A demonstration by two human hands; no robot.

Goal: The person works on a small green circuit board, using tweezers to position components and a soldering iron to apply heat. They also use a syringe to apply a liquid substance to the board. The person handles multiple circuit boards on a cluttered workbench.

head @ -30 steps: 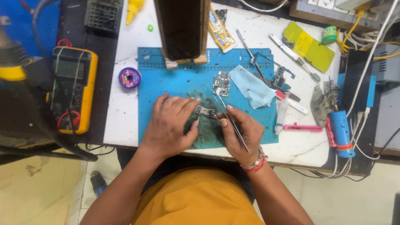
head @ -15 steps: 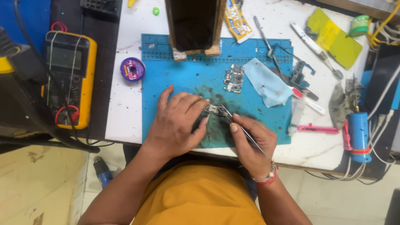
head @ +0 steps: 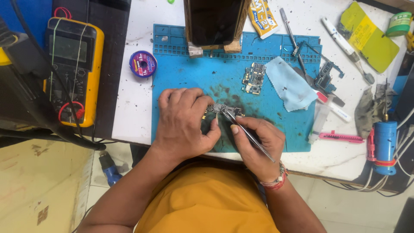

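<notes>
both hands (head: 185,125) curled close, fingers (head: 235,128) pinched.

Table: white scuffed worktop (head: 138,108), speckled with dark marks
Floor: pale tiles (head: 362,207) near right
Left: dark side surface (head: 110,64)
Light: even, bright

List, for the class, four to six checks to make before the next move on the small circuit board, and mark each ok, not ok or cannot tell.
1. Left hand steadies the small circuit board: ok.
2. Right hand grips the tweezers: ok.
3. Tweezer tips on the board: ok.
4. Board lies over the blue mat: ok.
5. Second board lies apart from the hands: ok.
6. Part caught in the tips: cannot tell.
</notes>
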